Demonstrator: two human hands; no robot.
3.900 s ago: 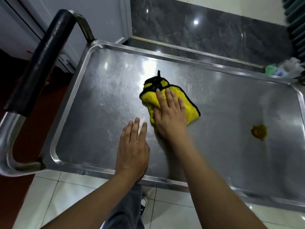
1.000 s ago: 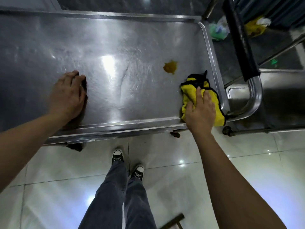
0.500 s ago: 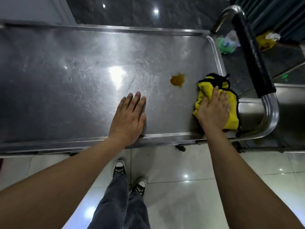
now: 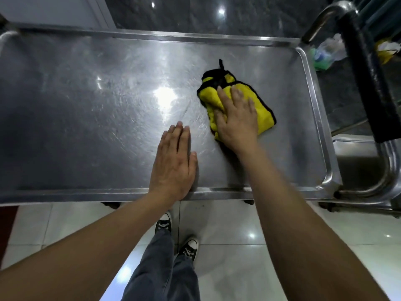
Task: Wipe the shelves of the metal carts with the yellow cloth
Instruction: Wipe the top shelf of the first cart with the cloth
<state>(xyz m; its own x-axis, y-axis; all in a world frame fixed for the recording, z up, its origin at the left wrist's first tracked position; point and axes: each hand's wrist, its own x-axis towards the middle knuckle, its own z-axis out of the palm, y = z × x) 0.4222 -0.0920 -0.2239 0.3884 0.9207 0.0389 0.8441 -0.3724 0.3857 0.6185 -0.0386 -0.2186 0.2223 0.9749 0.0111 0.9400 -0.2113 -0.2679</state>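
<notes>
The top shelf of the metal cart (image 4: 86, 118) fills the upper half of the view, shiny and scratched. A yellow cloth with black trim (image 4: 262, 105) lies folded on it, right of the middle. My right hand (image 4: 236, 118) presses flat on the cloth, fingers spread over it. My left hand (image 4: 173, 164) rests flat on the bare steel near the front rim, just left of the cloth, holding nothing. No orange-brown stain shows on the steel; the cloth lies about where it was.
The cart's black-padded handle (image 4: 366, 83) rises at the right end. Another steel shelf (image 4: 355, 164) sits beyond it. Plastic bags (image 4: 325, 53) lie on the dark floor behind. My shoes (image 4: 165, 222) stand on white tiles under the front rim.
My right hand has slid the cloth left from the shelf's right edge over the stain, which no longer shows. My left hand stays flat by the front rim.
</notes>
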